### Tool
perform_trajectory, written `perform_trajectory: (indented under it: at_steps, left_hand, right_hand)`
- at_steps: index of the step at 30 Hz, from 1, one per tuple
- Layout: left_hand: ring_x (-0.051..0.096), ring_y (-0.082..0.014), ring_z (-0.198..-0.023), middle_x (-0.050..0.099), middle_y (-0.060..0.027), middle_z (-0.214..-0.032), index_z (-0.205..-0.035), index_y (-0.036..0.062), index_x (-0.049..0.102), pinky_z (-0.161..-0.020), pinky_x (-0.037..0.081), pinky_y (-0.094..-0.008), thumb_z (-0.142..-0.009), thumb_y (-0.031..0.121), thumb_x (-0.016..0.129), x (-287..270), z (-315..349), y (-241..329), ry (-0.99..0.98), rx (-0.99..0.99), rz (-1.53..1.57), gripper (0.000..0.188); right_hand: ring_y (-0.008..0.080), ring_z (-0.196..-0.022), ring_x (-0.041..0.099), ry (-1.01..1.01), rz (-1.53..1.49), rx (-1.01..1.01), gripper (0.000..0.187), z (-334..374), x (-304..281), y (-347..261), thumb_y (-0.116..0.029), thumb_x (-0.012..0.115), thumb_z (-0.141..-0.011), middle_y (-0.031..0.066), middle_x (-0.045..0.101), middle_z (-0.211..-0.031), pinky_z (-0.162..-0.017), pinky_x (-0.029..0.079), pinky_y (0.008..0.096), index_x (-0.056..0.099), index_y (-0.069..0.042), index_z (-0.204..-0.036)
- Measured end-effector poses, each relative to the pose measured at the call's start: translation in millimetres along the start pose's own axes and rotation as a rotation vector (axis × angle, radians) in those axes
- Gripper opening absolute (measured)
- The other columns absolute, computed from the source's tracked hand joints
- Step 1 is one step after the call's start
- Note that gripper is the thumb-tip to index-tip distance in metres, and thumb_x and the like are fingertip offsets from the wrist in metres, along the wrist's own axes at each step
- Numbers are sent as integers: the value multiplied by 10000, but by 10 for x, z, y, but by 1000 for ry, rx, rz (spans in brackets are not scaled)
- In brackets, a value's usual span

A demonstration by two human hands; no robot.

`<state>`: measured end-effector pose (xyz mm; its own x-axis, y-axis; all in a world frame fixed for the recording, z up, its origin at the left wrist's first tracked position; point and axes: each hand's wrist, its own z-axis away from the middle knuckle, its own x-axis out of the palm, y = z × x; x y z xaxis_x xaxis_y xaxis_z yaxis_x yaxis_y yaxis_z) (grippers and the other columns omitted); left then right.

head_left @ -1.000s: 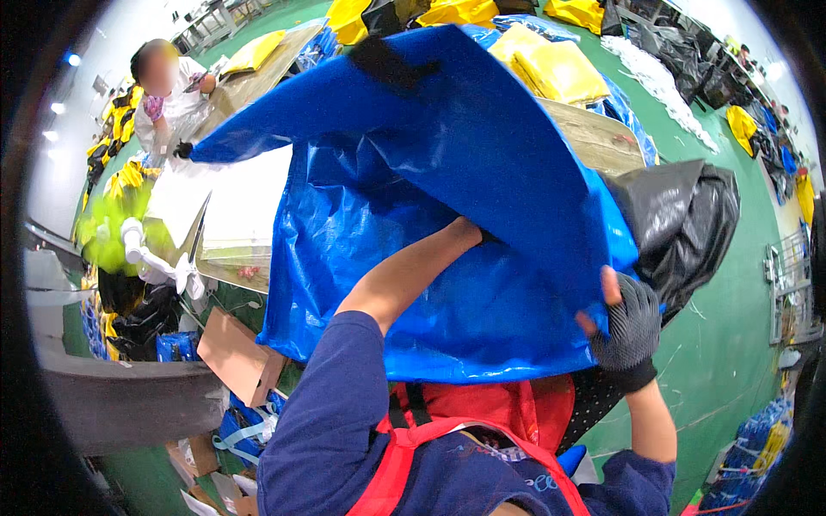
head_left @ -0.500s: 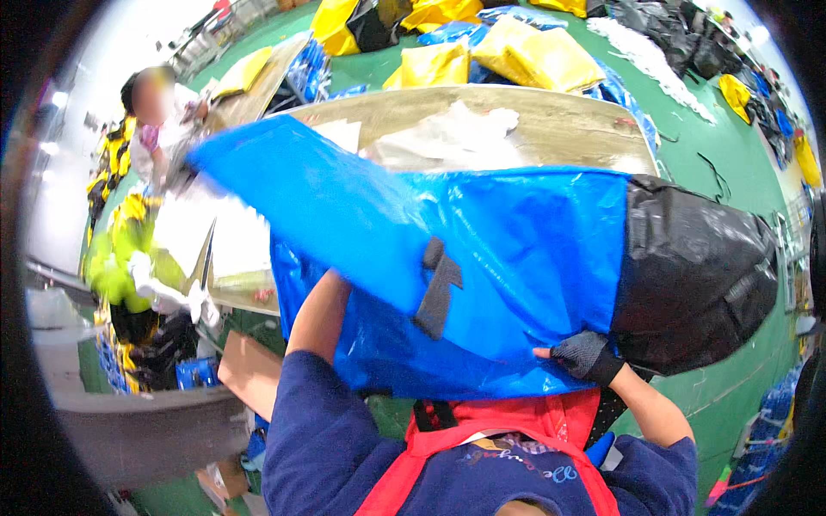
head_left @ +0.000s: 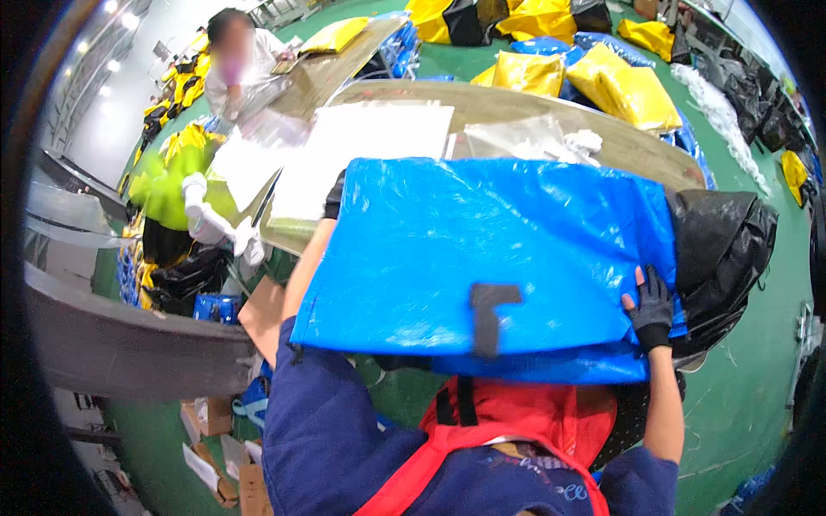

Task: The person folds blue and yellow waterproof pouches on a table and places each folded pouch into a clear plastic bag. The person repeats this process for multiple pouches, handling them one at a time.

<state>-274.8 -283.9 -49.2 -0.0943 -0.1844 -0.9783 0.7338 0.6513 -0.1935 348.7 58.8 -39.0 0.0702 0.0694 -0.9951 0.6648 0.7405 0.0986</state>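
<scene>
1. A big blue bag is lying across the near side of the counter, its front edge hanging out near the person's red apron.
2. A black section is sticking out at the bag's right end, all creases; what either part is holding inside, I'm not able to see.
3. A dark L-shaped strip is showing on the top layer, near the front edge.
4. The gloved left hand is staying mostly out of sight behind the bag's left edge, so I cannot tell whether it is gripping.
5. The gloved right hand is resting unclenched on the blue material, fingers spread, just beside the black section.
6. Behind the bag, white sheets and clear plastic are lying on the counter.
7. On the floor at left, a cardboard box is standing open, something pale showing in it, too small to tell.
</scene>
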Motion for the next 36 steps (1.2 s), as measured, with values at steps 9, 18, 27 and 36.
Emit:
perform_trajectory:
  at_steps: [9, 18, 27, 36]
  left_hand:
    - [524, -163, -992, 558, -54, -1122, -1271, 26, 455, -882, 441, -309, -957, 339, 473, 114, 2663, -274, 11, -82, 940, 444]
    - [558, -238, -1068, 569, -186, -1184, -1305, 3, 433, -896, 456, -347, -847, 476, 606, -480, 3030, 717, -87, -472, 1290, 680]
    - [581, -199, -971, 602, -117, -1065, -1157, 18, 532, -858, 457, -329, -882, 320, 612, -232, 3104, 777, 349, -432, 1280, 417]
    - [575, -241, -1034, 586, -175, -1117, -1262, 0, 443, -877, 454, -351, -839, 338, 649, -246, 3307, 833, 333, -423, 1156, 579]
  right_hand:
    - [403, -1293, 327, -12, -296, -325, 771, -129, -1027, -1047, -625, 571, -753, 201, 378, -1399, -1055, 226, 548, 459, -126, -1330]
    - [438, -1383, 66, -28, -259, -221, 895, -82, -612, -2636, -744, 444, -738, 181, 197, -1499, -1002, -29, 708, 338, -176, -1422]
    - [401, -1401, 48, -85, -270, -177, 862, -123, -712, -2710, -701, 432, -783, 162, 153, -1519, -1012, -49, 691, 300, -157, -1440]
    - [362, -1336, 298, -515, -502, -524, 726, -552, -815, -1945, -653, 488, -798, 141, 388, -1420, -1044, 169, 628, 456, -177, -1344]
